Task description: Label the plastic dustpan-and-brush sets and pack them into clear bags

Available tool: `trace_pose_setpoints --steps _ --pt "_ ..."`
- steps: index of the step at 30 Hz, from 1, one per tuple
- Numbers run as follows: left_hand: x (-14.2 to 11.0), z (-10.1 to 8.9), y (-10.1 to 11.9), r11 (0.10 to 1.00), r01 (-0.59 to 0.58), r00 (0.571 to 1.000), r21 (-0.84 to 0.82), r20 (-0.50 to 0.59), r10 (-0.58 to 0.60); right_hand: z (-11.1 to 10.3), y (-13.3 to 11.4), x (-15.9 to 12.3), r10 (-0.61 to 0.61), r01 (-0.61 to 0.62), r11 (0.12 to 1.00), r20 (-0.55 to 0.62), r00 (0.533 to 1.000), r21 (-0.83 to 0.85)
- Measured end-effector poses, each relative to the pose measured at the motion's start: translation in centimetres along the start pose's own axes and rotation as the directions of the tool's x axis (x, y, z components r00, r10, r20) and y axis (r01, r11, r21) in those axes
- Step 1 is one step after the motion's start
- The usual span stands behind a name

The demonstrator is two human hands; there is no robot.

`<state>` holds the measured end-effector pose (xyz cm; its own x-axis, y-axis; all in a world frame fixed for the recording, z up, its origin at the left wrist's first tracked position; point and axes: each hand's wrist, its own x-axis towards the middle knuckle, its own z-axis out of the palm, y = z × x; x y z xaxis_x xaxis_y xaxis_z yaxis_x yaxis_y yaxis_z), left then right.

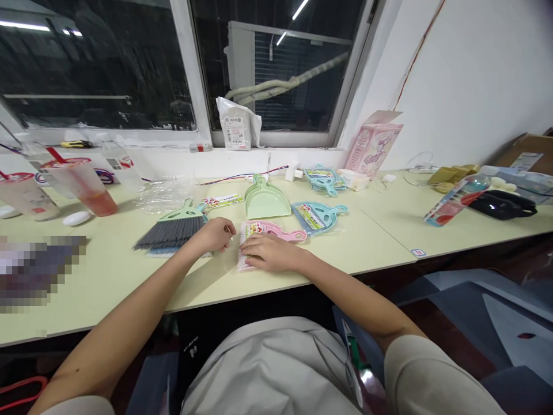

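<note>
A pink dustpan-and-brush set (273, 229) with a printed label and clear wrapping lies near the table's front edge. My right hand (273, 252) rests across it, palm down, with its fingers stretched out. To the left of the set, my left hand (218, 233) is closed in a pinch; what sits between its fingertips is too small to name. Beyond my left hand lies a green brush with grey bristles (173, 227), on top of a blue one. A light green dustpan (266, 202) stands behind the pink set. A blue dustpan-and-brush set (318, 217) lies to its right.
More blue sets (324, 180) lie at the back, near a pink box (375, 144). Drink cups (82, 184) and crumpled clear plastic (166, 195) are on the left. A bottle (457, 200) and a black case (503, 204) are on the right. Windows rise behind the table (367, 248).
</note>
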<state>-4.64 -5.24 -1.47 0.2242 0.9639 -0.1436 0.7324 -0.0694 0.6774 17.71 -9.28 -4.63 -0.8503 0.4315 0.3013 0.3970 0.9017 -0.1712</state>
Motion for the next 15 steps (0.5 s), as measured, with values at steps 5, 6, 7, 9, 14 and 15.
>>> trace_pose_setpoints --steps 5,6,7,9,14,15 --pt "-0.1 0.6 0.1 0.999 -0.011 1.0 0.04 -0.013 0.011 0.6 0.0 -0.3 -0.017 0.014 0.999 -0.07 0.997 -0.048" --pt "-0.1 0.9 0.2 0.999 -0.01 1.0 0.049 -0.02 0.011 0.8 0.1 -0.4 -0.024 0.019 0.998 -0.082 0.996 -0.057" --pt "-0.1 1.2 0.2 0.998 -0.013 0.999 0.058 -0.029 0.015 1.0 0.1 -0.4 -0.03 0.024 0.998 -0.094 0.995 -0.065" --pt "0.2 1.8 0.4 0.996 -0.037 0.997 0.079 -0.059 0.042 1.3 0.2 -0.5 -0.044 0.035 0.997 -0.113 0.993 -0.075" --pt "1.3 3.0 0.6 0.972 -0.088 0.972 0.216 -0.194 0.131 1.7 0.4 -0.6 -0.052 0.043 0.997 -0.144 0.988 -0.067" --pt "1.6 3.2 0.5 0.97 -0.087 0.969 0.229 -0.206 0.135 1.8 0.4 -0.7 -0.053 0.044 0.997 -0.145 0.988 -0.064"
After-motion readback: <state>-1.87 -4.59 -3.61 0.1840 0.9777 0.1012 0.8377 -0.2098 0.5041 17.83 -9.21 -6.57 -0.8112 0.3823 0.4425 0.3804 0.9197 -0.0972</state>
